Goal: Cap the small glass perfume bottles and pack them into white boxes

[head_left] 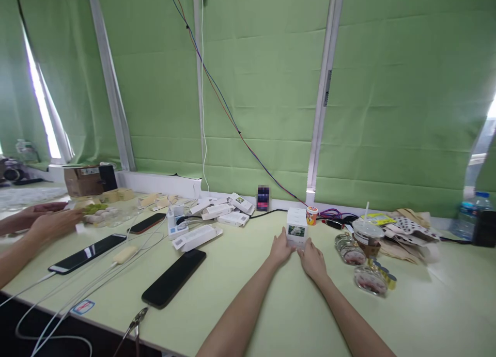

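A small white box (297, 235) with a dark flower-like picture on its front stands upright on the table. My left hand (281, 248) is at its left side and my right hand (313, 259) at its lower right, fingers closed against it. The white top reaches back behind the front face; whether more than one box stands there I cannot tell. Just behind its right edge is a small orange tub (311, 216). To the right of my right hand lie clear packs with pinkish contents (370, 280) and several small gold-coloured cylinders (390, 281).
Flat white boxes (217, 211) lie piled left of centre. Phones (174, 278) and white cables cover the left side, with pliers (135, 321) at the front edge. Another person's hands (58, 222) work at far left. A lidded cup (366, 233) and bottles (466, 220) stand right.
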Tool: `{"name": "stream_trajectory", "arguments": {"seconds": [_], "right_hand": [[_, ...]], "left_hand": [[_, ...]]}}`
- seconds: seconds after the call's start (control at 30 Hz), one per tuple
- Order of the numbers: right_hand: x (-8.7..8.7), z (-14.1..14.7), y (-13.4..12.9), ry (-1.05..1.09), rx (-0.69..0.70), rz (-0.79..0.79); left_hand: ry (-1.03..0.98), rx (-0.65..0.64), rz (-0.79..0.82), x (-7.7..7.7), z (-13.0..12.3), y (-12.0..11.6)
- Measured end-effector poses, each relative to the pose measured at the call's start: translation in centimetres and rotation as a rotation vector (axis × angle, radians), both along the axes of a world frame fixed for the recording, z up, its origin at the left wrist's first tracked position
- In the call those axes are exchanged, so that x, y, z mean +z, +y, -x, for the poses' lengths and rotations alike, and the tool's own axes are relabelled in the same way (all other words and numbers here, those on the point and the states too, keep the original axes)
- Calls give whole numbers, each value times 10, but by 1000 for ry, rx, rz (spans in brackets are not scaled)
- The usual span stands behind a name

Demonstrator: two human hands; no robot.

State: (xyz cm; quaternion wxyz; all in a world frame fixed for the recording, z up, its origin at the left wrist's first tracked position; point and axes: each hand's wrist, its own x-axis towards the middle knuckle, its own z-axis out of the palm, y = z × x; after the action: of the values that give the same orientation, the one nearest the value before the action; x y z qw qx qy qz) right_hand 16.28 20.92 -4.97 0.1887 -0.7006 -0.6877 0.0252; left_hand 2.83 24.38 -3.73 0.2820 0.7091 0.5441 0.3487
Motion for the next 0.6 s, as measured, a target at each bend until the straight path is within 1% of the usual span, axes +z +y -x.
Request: {"name": "stream_trajectory", "arguments": {"seconds": [0.1,0.17,0.27,0.33,0.4,0.47,0.53,0.6], "right_hand": [[-7,4,-13,-25,-25,38],[-10,5,-23,-39,-19,56],[-12,2,-41,-56,29,71],[-12,-1,-53,-65,70,77],[-13,-2,-64,-72,105,75],[-15,-3,-72,-80,139,66],[-17,-3,-76,-87,178,33],[-18,-3,-76,-76,197,10]], "left_hand": [[131,32,-40,-1,4,-11],[211,42,-61,-3,13,-22],[306,41,-99,-4,33,-42],[355,69,-127,-3,51,-57],[401,137,-169,0,70,-70],[450,241,-221,5,88,-81],[502,361,-272,11,107,-87],[551,460,-313,20,125,-88]]}}
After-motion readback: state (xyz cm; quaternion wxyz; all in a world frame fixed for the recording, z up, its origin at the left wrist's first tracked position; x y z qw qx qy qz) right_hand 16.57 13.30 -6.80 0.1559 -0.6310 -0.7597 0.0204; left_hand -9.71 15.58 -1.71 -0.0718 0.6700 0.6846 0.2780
